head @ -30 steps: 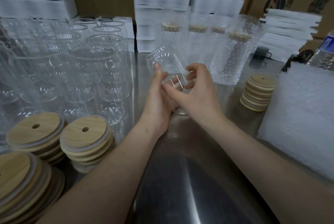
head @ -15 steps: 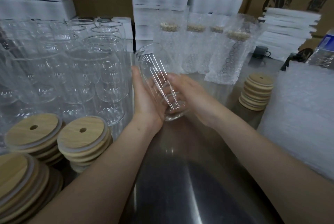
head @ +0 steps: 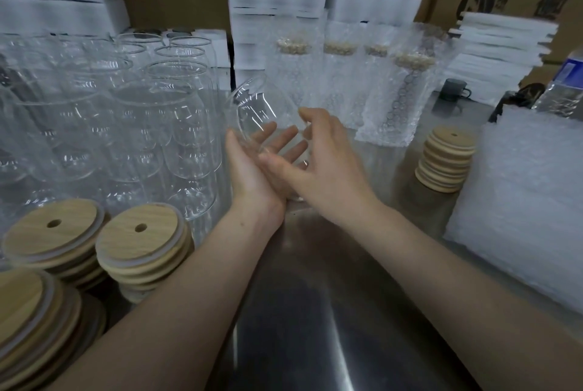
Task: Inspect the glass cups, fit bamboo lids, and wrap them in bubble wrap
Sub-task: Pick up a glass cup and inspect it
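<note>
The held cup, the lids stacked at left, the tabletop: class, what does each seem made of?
Cup: clear glossy glass; the left hand shows through it. Lids: pale matte wood, probably bamboo; grain visible. Tabletop: likely brushed stainless steel; grey with soft reflections.

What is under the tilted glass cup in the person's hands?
The left hand, its straight fingers showing through the glass cup. The right hand covers the cup's base.
</note>
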`<state>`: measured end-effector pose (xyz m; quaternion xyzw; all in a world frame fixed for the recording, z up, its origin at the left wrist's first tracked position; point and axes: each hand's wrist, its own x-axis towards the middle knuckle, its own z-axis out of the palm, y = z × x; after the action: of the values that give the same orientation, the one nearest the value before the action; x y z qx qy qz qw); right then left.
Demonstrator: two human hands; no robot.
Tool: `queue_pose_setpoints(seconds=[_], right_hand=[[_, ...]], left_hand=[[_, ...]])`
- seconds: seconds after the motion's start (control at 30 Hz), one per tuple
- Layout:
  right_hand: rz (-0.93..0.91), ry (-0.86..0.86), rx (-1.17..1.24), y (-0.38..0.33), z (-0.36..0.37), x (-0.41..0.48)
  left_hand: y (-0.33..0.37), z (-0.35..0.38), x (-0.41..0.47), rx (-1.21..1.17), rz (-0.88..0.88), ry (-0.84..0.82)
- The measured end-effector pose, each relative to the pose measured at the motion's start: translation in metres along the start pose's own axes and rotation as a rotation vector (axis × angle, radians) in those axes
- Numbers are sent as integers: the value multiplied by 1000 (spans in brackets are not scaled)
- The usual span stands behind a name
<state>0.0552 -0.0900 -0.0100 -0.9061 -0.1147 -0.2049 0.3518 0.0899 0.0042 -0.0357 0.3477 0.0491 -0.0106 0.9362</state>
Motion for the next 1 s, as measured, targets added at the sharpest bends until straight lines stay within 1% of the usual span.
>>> queue_pose_setpoints(seconds=[0.07, 0.1, 0.13, 0.2, 0.3, 0.33, 0.37, 0.4, 0.47, 0.5, 0.6, 0.67, 0.73, 0.9, 1.0], right_hand=[[74, -48, 390, -2, -9, 5], [104, -22, 560, -1, -12, 7], [129, 1, 656, 2, -14, 10], [192, -50, 722, 6, -15, 13], [317, -291, 716, 11, -12, 13], [334, -359, 726, 12, -10, 13], [340, -386, 741, 12, -7, 13], [341, -376, 765, 12, -5, 13], [335, -283, 802, 9, 0, 12], [318, -218, 764, 9, 2, 12], [228, -66, 449, 11, 9, 9], [169, -5, 233, 9, 10, 3], [104, 48, 73, 9, 10, 1], [1, 156, -178, 6, 11, -2], [-32, 177, -290, 6, 9, -2]], left_hand=[[3, -5, 3, 34, 16, 15], [4, -6, 4, 47, 19, 11], [4, -7, 5, 55, 16, -2], [2, -8, 6, 63, 2, -36], [1, -6, 5, 60, -30, -69], [3, -6, 6, 60, -39, -67], [4, -6, 6, 68, -48, -62], [5, -6, 7, 79, -59, -55], [6, -6, 8, 75, -65, -57], [6, -5, 7, 50, -62, -72], [1, -2, 6, -37, -60, -108], [0, -1, 5, -61, -53, -113], [-1, 0, 3, -82, -70, -104], [-5, 5, -1, -70, -61, -80], [-6, 9, -2, -80, -64, -72]])
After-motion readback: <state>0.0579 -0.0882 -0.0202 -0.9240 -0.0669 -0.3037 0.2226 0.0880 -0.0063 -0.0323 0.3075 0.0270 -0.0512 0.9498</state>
